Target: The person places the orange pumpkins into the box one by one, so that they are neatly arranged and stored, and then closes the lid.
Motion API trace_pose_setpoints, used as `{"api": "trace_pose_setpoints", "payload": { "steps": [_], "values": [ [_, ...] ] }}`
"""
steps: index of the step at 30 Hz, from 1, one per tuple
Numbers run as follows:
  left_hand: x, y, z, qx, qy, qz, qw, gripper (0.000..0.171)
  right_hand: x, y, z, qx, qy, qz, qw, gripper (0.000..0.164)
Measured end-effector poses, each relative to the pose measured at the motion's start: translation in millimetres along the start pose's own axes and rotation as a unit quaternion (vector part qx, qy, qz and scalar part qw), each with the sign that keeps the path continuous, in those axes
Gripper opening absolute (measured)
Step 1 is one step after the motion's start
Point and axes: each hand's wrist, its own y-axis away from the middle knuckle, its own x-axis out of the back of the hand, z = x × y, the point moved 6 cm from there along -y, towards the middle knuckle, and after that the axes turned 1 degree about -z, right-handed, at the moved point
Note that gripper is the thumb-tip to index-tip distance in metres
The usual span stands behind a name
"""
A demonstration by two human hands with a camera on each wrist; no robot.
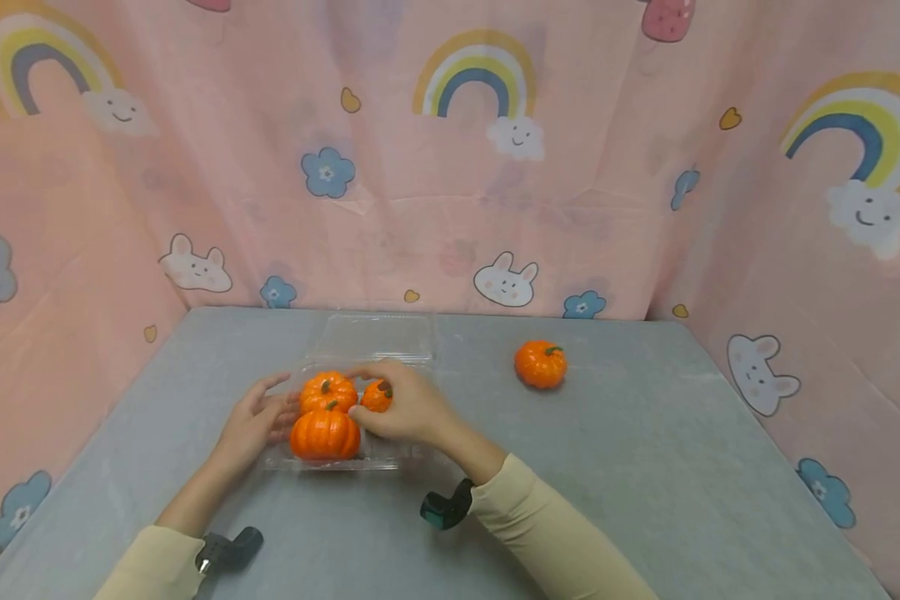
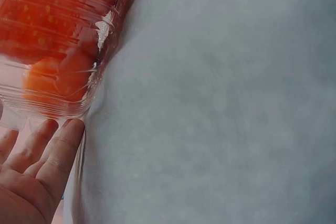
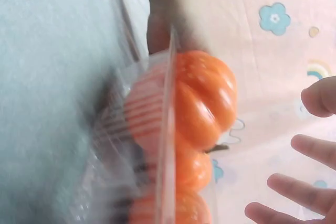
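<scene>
A clear plastic clamshell box (image 1: 381, 463) holds three orange toy pumpkins. The front pumpkin (image 1: 326, 435) and the back pumpkin (image 1: 328, 392) sit at its left, and a smaller-looking pumpkin (image 1: 377, 396) shows partly behind my right hand. My left hand (image 1: 251, 423) is at the box's left side; in the left wrist view its extended fingertips are at the ribbed wall. Over the box is my right hand (image 1: 407, 403), thumb and fingers spread around the small pumpkin from above. In the right wrist view those fingers (image 3: 302, 195) stand apart from the pumpkins.
The box's clear lid (image 1: 378, 336) lies folded back toward the rear of the grey table (image 1: 645, 467). Another orange pumpkin (image 1: 541, 364) rests on the table at the back right. A pink patterned curtain (image 1: 420, 225) surrounds the back and sides.
</scene>
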Motion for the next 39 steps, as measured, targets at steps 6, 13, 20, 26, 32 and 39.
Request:
{"api": "trace_pose_setpoints", "payload": {
  "steps": [6,13,20,26,32,39],
  "values": [
    [-0.4,0.8,1.2,0.002,-0.003,-0.001,1.0000,0.053,14.6,5.9,4.6,-0.006,-0.002,0.010,1.000,0.043],
    [-1.1,0.4,0.1,0.007,0.001,-0.002,1.0000,0.054,30.2,14.2,14.6,-0.023,-0.005,0.030,0.999,0.044],
    [-1.1,1.4,2.0,0.007,-0.003,-0.003,1.0000,0.055,48.7,23.6,25.9,-0.034,-0.020,0.060,0.997,0.043],
    [-0.7,1.8,2.3,0.008,-0.004,-0.001,1.0000,0.055,62.4,31.3,36.7,-0.039,-0.013,0.083,0.996,0.042],
    [-0.9,1.7,0.9,0.009,-0.006,-0.003,0.9999,0.055,75.4,42.2,48.4,-0.049,-0.008,0.127,0.991,0.036],
    [-0.2,0.1,0.2,0.007,-0.008,0.000,0.9999,0.053,87.7,56.7,64.4,-0.058,-0.009,0.155,0.986,0.035]
  ]
}}
